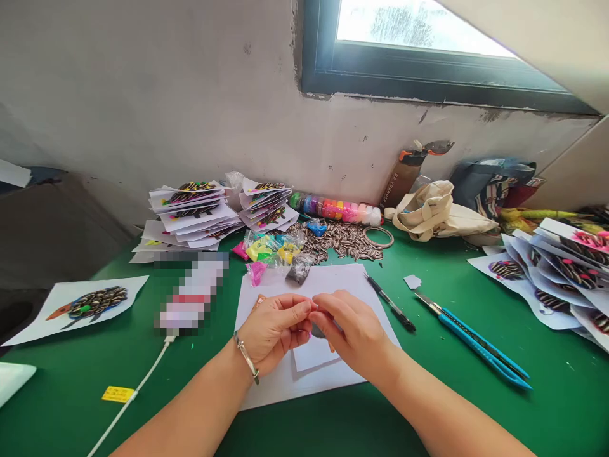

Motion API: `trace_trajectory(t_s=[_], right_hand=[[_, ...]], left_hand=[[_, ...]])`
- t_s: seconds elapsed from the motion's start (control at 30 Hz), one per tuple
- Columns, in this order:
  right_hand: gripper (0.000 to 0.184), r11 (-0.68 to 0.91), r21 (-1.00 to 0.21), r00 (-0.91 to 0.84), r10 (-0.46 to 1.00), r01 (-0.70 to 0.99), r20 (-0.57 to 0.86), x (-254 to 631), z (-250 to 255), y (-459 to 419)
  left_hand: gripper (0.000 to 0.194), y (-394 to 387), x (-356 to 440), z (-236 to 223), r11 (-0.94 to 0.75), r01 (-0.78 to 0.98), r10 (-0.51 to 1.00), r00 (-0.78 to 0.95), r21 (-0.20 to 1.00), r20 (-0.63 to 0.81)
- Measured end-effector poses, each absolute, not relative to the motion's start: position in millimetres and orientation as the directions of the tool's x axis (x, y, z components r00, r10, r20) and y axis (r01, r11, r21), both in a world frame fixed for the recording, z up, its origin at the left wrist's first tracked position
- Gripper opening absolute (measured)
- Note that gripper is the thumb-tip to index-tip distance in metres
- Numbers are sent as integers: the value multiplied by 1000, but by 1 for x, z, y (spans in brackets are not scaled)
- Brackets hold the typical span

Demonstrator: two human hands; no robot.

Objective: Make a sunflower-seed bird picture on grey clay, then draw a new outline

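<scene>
Small white sheet (314, 357) is partly covered, directly below the grip, on large white paper (333, 279). Left hand (276, 330) is angled inward, thumb and forefinger pressed together; right hand (356, 324) is curled in, fingertips met at the left's. Right pinch and anything held cannot be told. Coloured bags (261, 247) are placed beyond the grip, pen (391, 303) and blue cutter (483, 346) to its right.

Beyond your fingers (295, 312) and to their right, you can read "BE YOUNGER" along the brown bottle (402, 176), while the print on the yellow tag (118, 394) to their left is too small to make out.
</scene>
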State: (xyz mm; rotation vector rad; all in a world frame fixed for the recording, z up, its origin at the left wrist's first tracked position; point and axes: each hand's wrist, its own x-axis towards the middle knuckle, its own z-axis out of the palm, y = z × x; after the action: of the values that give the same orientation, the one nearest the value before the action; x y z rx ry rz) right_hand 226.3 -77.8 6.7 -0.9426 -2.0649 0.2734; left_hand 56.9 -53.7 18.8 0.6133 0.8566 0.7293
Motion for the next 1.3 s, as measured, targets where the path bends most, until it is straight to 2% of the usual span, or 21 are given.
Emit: trace_trajectory(t_s=[0.17, 0.3, 0.4, 0.57, 0.7, 0.83, 1.1, 1.3], right_hand=[[31, 748, -424, -351, 631, 510, 691, 223, 8, -79], [35, 738, -426, -312, 631, 524, 710, 221, 10, -79], [34, 701, -509, -257, 681, 499, 686, 223, 10, -77], [28, 567, -719, -240, 823, 403, 514, 227, 6, -71], [18, 532, -751, -259, 847, 392, 465, 226, 2, -69], [22, 529, -750, -265, 849, 398, 458, 225, 2, -69], [18, 617, -686, -206, 783, 386, 587, 225, 8, -72], [24, 670, -573, -267, 728, 472, 632, 222, 9, -75]], left_hand=[[21, -57, 58, 18, 662, -340, 720, 536, 668, -441], [17, -58, 57, 18, 690, -350, 698, 553, 634, -454], [18, -58, 56, 19, 697, -344, 689, 563, 629, -456], [22, -58, 55, 21, 689, -312, 675, 606, 655, -421], [20, -60, 56, 20, 642, -308, 723, 550, 702, -419], [21, -60, 58, 21, 642, -319, 739, 502, 698, -450], [15, -57, 58, 19, 661, -404, 747, 442, 633, -497], [17, -58, 61, 15, 630, -423, 774, 409, 652, -483]])
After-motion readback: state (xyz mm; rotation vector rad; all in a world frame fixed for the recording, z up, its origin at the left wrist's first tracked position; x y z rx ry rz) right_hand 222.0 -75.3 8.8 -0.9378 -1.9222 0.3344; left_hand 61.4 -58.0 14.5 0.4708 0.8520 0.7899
